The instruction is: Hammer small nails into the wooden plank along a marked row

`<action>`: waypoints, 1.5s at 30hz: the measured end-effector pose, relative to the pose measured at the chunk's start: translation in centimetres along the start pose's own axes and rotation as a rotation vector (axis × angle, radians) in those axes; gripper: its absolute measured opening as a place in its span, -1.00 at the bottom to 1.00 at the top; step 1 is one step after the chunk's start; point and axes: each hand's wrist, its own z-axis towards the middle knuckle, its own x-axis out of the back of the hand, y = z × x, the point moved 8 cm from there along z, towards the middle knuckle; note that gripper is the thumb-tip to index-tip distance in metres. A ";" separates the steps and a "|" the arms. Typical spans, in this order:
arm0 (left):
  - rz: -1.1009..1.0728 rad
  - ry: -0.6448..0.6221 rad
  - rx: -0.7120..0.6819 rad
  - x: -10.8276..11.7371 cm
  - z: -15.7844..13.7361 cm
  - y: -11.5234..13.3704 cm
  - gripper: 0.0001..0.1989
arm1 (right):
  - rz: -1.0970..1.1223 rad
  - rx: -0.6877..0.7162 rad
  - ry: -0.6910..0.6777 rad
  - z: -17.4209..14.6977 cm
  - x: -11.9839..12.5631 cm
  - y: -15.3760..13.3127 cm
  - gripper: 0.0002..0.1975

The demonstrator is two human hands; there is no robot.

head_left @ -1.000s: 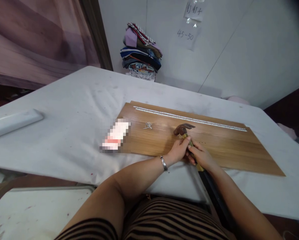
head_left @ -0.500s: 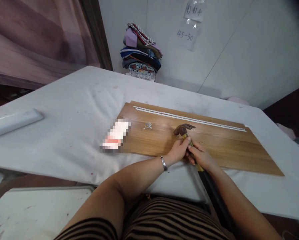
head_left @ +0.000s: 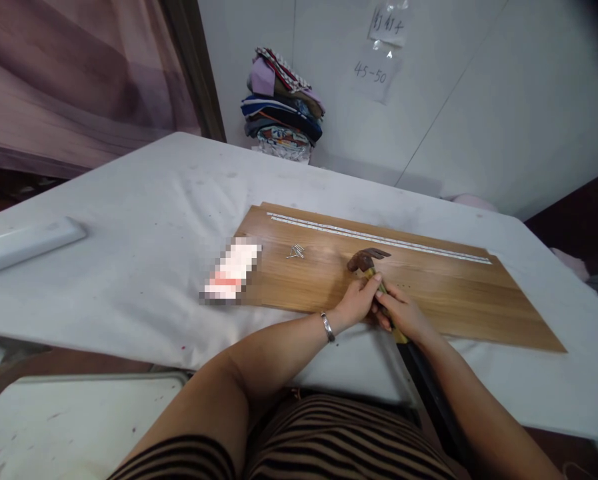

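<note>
A claw hammer with a rusty head [head_left: 363,259] and a yellow and black handle lies across both of my hands. My left hand [head_left: 355,301], below a silver bracelet on the wrist, grips the handle just under the head. Closed around the same handle from the other side is my right hand [head_left: 403,312]; its fingers meet those of the left. Under the hammer head is a wooden board [head_left: 459,303], with a small row of dark marks right of my hands. A little pile of nails [head_left: 296,251] rests on the board, left of the hammer.
Two white measuring strips [head_left: 379,238] run along the board's far edge. A blurred-out flat item [head_left: 232,272] lies at its left end. A white object [head_left: 31,243] sits at the table's [head_left: 143,200] left. Folded cloths [head_left: 283,107] are stacked by the wall; a white stool [head_left: 79,427] stands lower left.
</note>
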 end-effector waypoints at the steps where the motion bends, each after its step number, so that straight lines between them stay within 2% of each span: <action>1: -0.010 -0.002 0.006 0.0 0.0 -0.1 -0.45 | -0.004 -0.008 -0.004 0.0 0.0 0.0 -0.70; 6: -0.013 0.005 0.014 0.1 0.1 0.1 -0.47 | -0.036 -0.055 -0.017 0.0 0.0 -0.1 -0.71; 12: -0.013 -0.005 -0.014 -0.1 0.1 0.0 -0.46 | -0.029 -0.010 -0.005 0.0 0.1 0.0 -0.70; 21: -0.034 -0.022 -0.015 -0.2 0.3 0.0 -0.45 | -0.031 -0.035 -0.007 0.1 0.1 -0.2 -0.69; 27: -0.027 -0.008 -0.015 -0.2 0.0 0.0 -0.47 | 0.005 0.003 -0.001 0.0 0.2 0.2 -0.71; 33: -0.023 -0.005 0.021 -0.1 0.1 0.0 -0.46 | -0.023 -0.032 -0.013 0.1 0.1 0.0 -0.70; 45: -0.008 -0.033 -0.019 -0.3 0.1 -0.1 -0.45 | -0.012 0.000 -0.012 -0.2 0.1 -0.1 -0.69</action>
